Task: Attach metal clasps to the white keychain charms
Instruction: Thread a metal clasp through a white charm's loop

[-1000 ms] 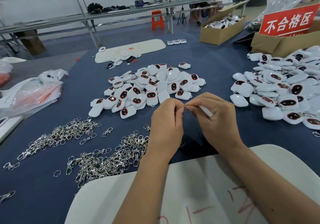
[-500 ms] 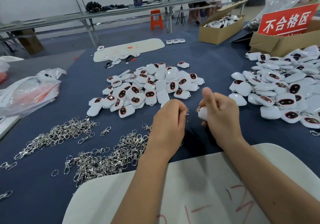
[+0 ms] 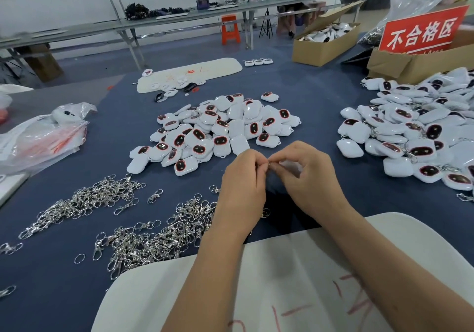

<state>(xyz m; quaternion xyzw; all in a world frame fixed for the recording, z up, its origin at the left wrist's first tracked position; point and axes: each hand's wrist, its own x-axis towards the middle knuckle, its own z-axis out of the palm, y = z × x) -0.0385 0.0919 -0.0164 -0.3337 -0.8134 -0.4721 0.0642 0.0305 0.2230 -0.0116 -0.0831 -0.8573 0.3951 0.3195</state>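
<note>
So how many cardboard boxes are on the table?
2. One open box at the far right holds white charms. A second box sits nearer on the right edge behind the red sign. More may lie out of frame.

Charms (image 3: pixel 225 126) glossy plastic; clasps (image 3: pixel 154 239) shiny metal

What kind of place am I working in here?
Most likely a small factory assembly bench: heaps of identical white charms, piles of loose metal clasps, cartons of parts, and a red sign reading "reject area".
</note>
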